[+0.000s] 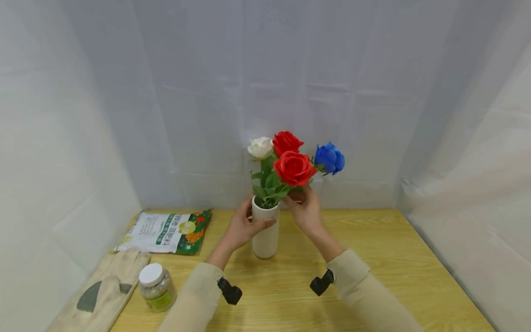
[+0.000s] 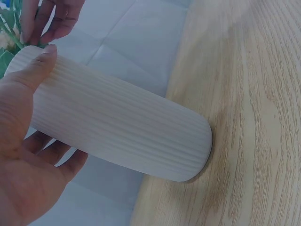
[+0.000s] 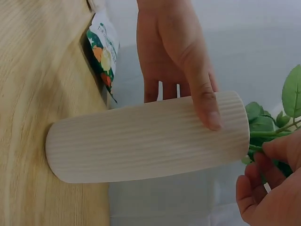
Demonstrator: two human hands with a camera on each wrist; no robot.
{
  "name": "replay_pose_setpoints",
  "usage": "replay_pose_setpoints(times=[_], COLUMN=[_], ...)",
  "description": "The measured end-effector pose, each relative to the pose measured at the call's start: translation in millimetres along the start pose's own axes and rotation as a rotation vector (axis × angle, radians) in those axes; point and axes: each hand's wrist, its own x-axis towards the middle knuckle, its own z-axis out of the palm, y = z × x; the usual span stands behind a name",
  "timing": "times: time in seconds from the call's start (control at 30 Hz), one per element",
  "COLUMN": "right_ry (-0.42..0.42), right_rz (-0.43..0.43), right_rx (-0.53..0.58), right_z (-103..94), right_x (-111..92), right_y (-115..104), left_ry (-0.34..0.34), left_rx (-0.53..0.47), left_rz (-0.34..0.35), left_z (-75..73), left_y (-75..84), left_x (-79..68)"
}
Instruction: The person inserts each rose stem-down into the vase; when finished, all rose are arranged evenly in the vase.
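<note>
A white ribbed vase (image 1: 265, 240) stands upright on the table. My left hand (image 1: 242, 228) grips its upper part, the thumb across the near side and the fingers behind, as the left wrist view shows on the vase (image 2: 117, 125). Just right of the vase mouth, my right hand (image 1: 306, 212) pinches a green flower stem (image 3: 255, 147). Above the vase are a white rose (image 1: 260, 147), two red roses, one behind (image 1: 287, 142) and one in front (image 1: 295, 168), and a blue rose (image 1: 329, 158) leaning out right. Which bloom the pinched stem carries, I cannot tell.
At the left of the wooden table (image 1: 373, 267) lie a printed white-and-green bag (image 1: 166, 232) and pale work gloves (image 1: 103, 290). A clear jar with a white lid (image 1: 157, 288) stands near my left sleeve. White sheeting (image 1: 199, 115) encloses the back and sides.
</note>
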Motion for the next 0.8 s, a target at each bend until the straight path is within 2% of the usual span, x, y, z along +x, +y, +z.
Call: replay_pose_setpoints(times=[0.23,0.33,0.47,0.8], right_ry=[0.006,0.023,0.069,0.180], right_rz=[-0.004,0.052,0.131,0.149], right_rx=[0.007,0.037,0.056,0.014], right_z=[4.8,3.8,-1.1,-8.5], right_x=[-3.9,-5.1,-5.0,3.9], right_y=[4.9,2.9,-1.5,-10.9], left_ry=[0.014,0.014,0.012,0.010], left_rx=[-0.001,-0.005,-0.015,-0.016], left_rz=[0.004,-0.004,-0.014,-0.011], left_z=[0.4,0.2,0.0,-0.7], left_y=[-1.4,-2.0,-0.2,0.8], left_x=[1.6,1.6,1.3,0.9])
